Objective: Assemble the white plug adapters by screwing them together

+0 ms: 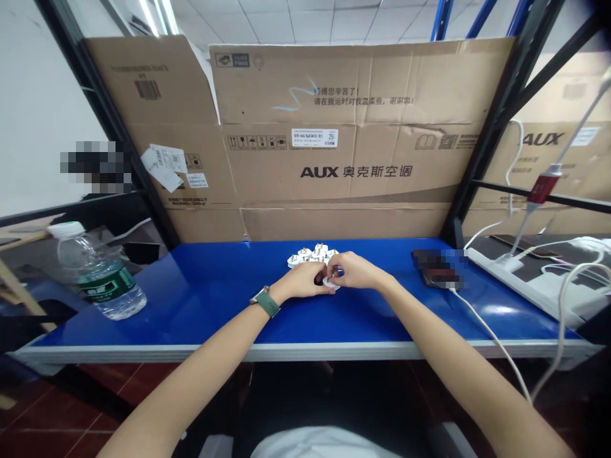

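White plugs (312,256) lie on a glossy blue table (214,299), beside a green-labelled clear bottle (98,273) and brown cardboard (353,133).

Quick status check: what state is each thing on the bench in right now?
Left hand: closed on the small white part.
Right hand: pinching the same part.
Small white part: held between both hands.
White parts pile: resting on blue table.
Water bottle: capped, tilted.
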`<state>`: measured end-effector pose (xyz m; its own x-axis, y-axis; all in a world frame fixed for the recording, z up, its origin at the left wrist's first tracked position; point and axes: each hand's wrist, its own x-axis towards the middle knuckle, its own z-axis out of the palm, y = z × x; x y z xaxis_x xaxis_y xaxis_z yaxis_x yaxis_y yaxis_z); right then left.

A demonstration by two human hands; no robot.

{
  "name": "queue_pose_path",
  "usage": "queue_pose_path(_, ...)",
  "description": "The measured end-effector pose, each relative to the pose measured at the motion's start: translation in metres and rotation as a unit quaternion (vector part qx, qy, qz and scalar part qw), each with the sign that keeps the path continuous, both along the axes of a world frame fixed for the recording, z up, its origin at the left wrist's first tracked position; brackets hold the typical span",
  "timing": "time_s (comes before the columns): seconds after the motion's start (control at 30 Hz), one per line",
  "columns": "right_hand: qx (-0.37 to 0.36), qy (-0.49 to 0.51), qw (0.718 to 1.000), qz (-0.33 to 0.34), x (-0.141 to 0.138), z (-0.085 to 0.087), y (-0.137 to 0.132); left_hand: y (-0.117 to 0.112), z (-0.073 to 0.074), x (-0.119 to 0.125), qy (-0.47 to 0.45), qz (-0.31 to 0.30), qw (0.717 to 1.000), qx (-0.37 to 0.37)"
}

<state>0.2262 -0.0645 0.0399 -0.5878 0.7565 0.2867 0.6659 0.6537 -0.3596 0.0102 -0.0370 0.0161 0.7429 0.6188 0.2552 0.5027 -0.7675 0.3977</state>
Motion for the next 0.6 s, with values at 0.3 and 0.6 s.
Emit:
queue_pose_path(0.3,0.004,-0.019,1.000,-0.004,0.0029,0.0001,-0.0003,-0.0022,0.0011,0.0005,-0.001,0.009,1.000,-0.011)
queue_pose_path(0.6,0.020,-0.056,0.998,-0.026,0.0005,0.0085,-0.0092,-0.0048,0.0039,0.0011,0.002,0.006,1.000,-0.007)
